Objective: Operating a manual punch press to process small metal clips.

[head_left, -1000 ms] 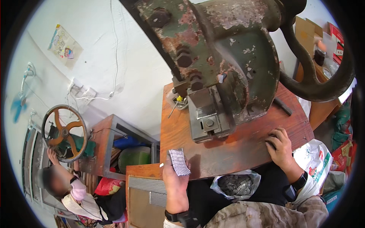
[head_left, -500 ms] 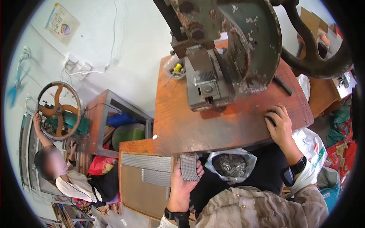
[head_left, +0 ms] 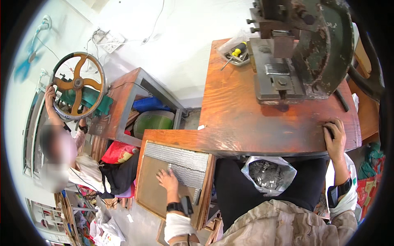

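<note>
My left hand [head_left: 167, 180] is over the shallow wooden tray [head_left: 150, 196], its fingers spread at the edge of the rows of small grey metal pieces [head_left: 186, 162]. It holds nothing that I can see, though its palm is hidden. My right hand [head_left: 335, 138] rests on the right front edge of the reddish wooden table [head_left: 246, 131], with loosely bent fingers and nothing visible in them. Behind it stands the hand press [head_left: 328, 53], dark green and worn, with a flat metal die [head_left: 278, 69] at its base. A plastic bag [head_left: 289, 180] of metal bits lies between my legs.
A clear tub [head_left: 230, 51] with a yellow-and-black screwdriver [head_left: 239, 49] stands left of the press. A dark rod [head_left: 341, 101] lies to its right. At the left, another person [head_left: 84, 164] grips a large handwheel [head_left: 78, 84] beside a second table [head_left: 119, 102].
My left hand has moved left to the tray, and the stacked block of ridged metal pieces is no longer in it. The rows there reach further down. My right hand stays at the table edge.
</note>
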